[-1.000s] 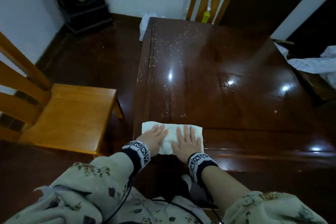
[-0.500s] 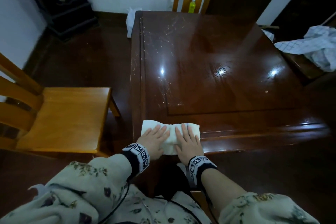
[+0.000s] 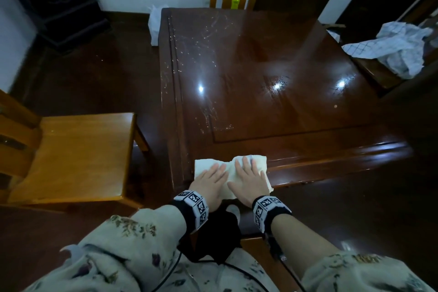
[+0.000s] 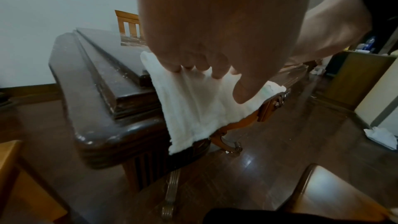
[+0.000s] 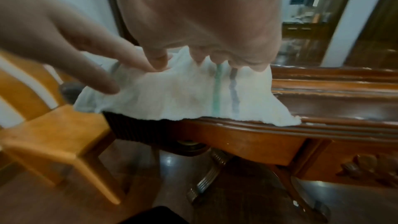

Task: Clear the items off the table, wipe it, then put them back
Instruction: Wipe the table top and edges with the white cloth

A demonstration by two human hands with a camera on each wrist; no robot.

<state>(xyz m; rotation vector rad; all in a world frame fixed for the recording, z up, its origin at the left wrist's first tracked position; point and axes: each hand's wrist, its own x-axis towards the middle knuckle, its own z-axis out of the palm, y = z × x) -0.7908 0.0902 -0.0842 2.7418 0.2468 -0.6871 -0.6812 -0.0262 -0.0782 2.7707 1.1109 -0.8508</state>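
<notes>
A white cloth [image 3: 233, 168] lies flat at the near left corner of the dark glossy wooden table [image 3: 272, 73]. My left hand [image 3: 212, 179] and right hand [image 3: 248, 179] press on it side by side with straight fingers. From the left wrist, the cloth [image 4: 193, 101] drapes over the table's near edge under my left hand [image 4: 206, 67]. The right wrist view has the cloth [image 5: 193, 94] with a green and a blue stripe under my right hand [image 5: 204, 55]. The table top carries nothing but streaks and light reflections.
A light wooden chair [image 3: 71, 156] stands left of the table. Another chair with a yellow-green bottle [image 3: 235, 1] on it is at the far end. A checked cloth [image 3: 398, 47] lies on furniture at the right. A white bag [image 3: 155, 23] sits by the far left corner.
Both hands have drawn the cloth back toward me, so that it now reaches the table's near edge and hangs over it. The head view has shifted, showing more of the table.
</notes>
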